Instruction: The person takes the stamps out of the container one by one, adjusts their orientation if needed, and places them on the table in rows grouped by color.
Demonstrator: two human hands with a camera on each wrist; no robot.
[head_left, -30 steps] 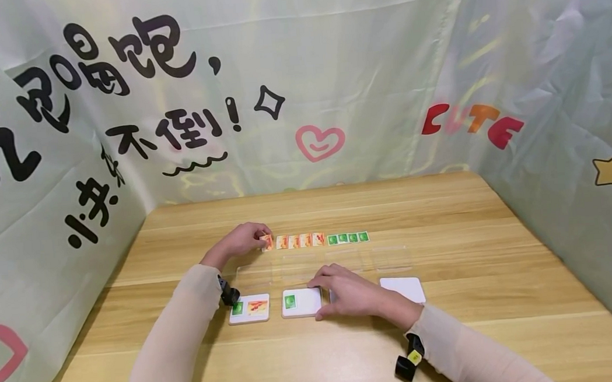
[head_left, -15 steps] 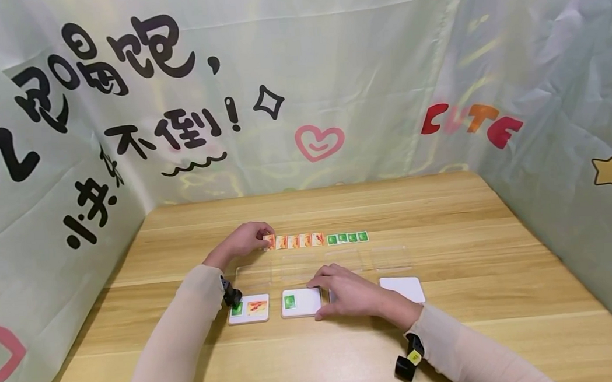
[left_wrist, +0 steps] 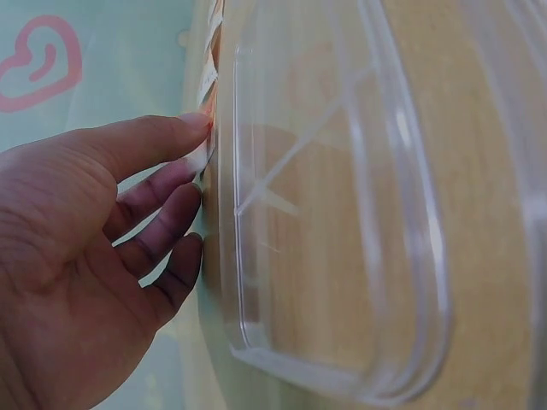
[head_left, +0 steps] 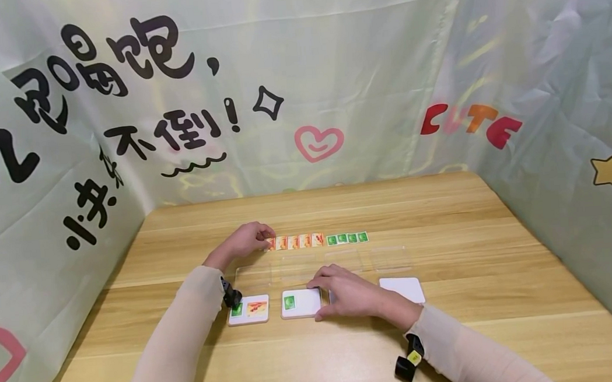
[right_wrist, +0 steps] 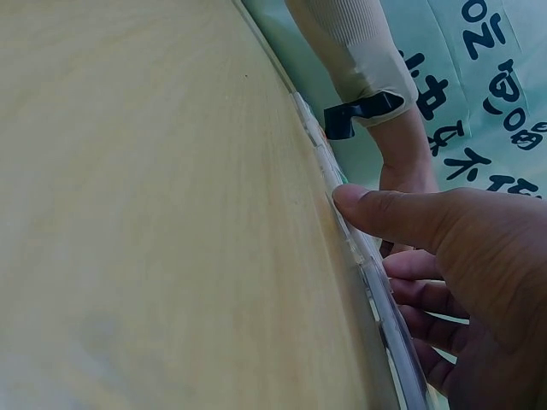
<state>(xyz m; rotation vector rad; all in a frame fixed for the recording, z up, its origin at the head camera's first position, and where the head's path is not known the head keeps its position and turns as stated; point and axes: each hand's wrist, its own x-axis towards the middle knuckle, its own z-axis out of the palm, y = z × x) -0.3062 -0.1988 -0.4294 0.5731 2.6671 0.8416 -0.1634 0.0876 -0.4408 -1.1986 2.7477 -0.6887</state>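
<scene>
My left hand (head_left: pixel 243 240), at the back left, pinches the leftmost orange picture sticker (head_left: pixel 271 244) between thumb and fingers. In the left wrist view the thumb (left_wrist: pixel 162 141) presses on that small slip, beside a clear plastic lid (left_wrist: pixel 299 256). My right hand (head_left: pixel 351 293) spans the right end of a shallow white case (head_left: pixel 304 310), thumb at its near edge and fingers at its far edge. A green sticker (head_left: pixel 290 302) lies on that case's left half. The right wrist view has the thumb (right_wrist: pixel 376 209) against the row of cases seen edge-on.
Orange stickers (head_left: pixel 294 242) and green stickers (head_left: pixel 348 238) continue the row rightward. Clear lids (head_left: pixel 391 259) stand before them. A case with green and orange stickers (head_left: pixel 248 318) sits at left, a blank white case (head_left: pixel 404 289) at right. Another case is mostly hidden under my right hand.
My left hand has slid slightly right with the leftmost orange sticker, closing the gap to the neighbouring one. The right hand keeps its place on the case.
</scene>
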